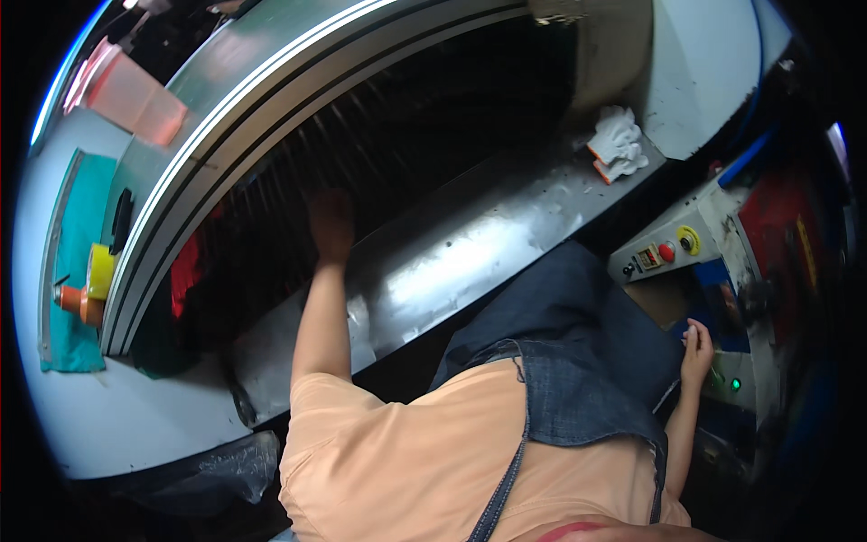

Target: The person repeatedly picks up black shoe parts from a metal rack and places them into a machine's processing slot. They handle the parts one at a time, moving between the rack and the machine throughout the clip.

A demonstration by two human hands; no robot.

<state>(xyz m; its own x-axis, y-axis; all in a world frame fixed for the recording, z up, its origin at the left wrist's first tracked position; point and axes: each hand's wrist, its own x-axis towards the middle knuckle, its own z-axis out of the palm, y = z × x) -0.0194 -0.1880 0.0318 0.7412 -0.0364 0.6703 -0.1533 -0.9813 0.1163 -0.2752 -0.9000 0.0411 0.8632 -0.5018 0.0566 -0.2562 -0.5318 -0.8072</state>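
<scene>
My left hand (331, 219) reaches into the dark opening of a large machine, past the inner edge of a shiny metal ledge (452, 253). Shadow hides its fingers, and whether it touches or holds anything cannot be made out. On the other side of my body, my right hand (697, 354) is beside a grey control box with a lit green button (736, 384). Its fingers are loosely bent and a little apart, with nothing seen in them. A denim apron (587, 388) covers my front.
White work gloves with orange cuffs (618, 144) lie at the ledge's far right. A control panel with a red button (666, 251) stands at the right. A pinkish plastic container (135, 95) is at the upper left, above a yellow tape roll (100, 269) and a teal sheet (77, 271).
</scene>
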